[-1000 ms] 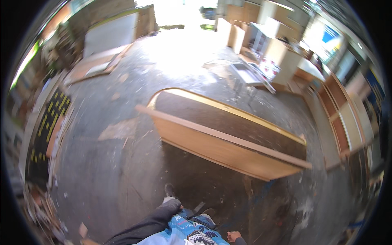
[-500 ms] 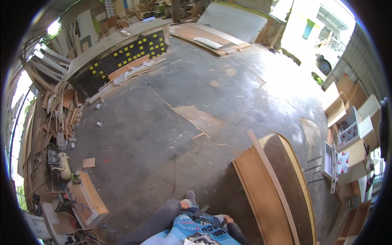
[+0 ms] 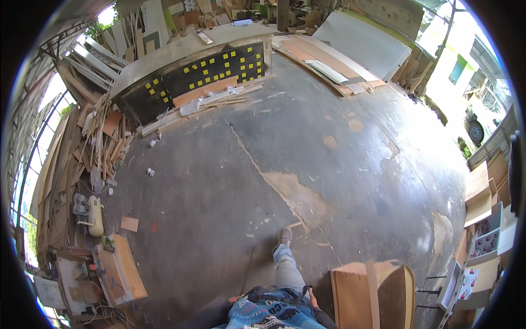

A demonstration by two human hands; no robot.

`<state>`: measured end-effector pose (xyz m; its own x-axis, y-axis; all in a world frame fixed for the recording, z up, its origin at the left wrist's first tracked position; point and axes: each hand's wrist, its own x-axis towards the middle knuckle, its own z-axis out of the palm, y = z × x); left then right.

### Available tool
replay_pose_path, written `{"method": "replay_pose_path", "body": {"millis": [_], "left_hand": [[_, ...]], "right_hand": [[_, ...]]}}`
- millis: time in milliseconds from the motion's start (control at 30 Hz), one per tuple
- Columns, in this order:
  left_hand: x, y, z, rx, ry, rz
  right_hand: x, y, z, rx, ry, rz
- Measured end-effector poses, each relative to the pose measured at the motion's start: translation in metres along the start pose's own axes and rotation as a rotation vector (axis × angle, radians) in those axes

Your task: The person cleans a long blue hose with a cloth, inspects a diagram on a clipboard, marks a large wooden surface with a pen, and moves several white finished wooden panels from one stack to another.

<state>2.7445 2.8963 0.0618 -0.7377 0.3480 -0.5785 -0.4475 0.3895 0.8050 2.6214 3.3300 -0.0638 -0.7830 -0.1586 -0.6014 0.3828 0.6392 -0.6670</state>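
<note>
My left hand (image 3: 236, 299) hangs low by my left hip, mostly covered by my forearm and blue shirt, so its fingers do not show. On the other side, my right hand (image 3: 313, 298) hangs beside my right thigh; it is small and its fingers are unclear, so I cannot tell whether it is open or closed. Nothing held shows in either hand. Nearest to my right hand, apart from it, is a brown wooden cabinet piece (image 3: 349, 293) with a long wood strip (image 3: 373, 296) along it. My outstretched leg ends in a grey shoe (image 3: 285, 236) on the floor.
A long workbench (image 3: 181, 54) with a black front and yellow squares stands far left, offcuts (image 3: 112, 137) heaped near it. Sheet panels (image 3: 361, 46) lean at the back. Left are an air compressor (image 3: 95, 216) and a wooden box (image 3: 130, 268). Drawers (image 3: 485, 244) line the right.
My view has shifted forward over the floor, and one leg now reaches ahead. The wooden cabinet piece sits lower in view. My hands stay low at my sides.
</note>
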Motion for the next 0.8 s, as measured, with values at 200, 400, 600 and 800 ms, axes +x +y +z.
{"method": "replay_pose_path", "body": {"millis": [200,400,600,800], "left_hand": [[0.036,0.079,-0.135,-0.092,0.27,-0.112],[0.114,0.133,-0.267,-0.138,0.427,-0.107],[0.205,0.153,-0.416,-0.163,0.479,-0.094],[0.274,0.159,-0.572,-0.177,0.446,-0.049]], "right_hand": [[0.105,-0.189,-0.055,-0.329,-0.211,0.335],[0.22,-0.368,-0.134,0.251,-0.319,0.546],[0.414,-0.501,-0.162,0.432,-0.127,0.293],[0.516,-0.63,-0.128,0.418,-0.211,0.244]]}}
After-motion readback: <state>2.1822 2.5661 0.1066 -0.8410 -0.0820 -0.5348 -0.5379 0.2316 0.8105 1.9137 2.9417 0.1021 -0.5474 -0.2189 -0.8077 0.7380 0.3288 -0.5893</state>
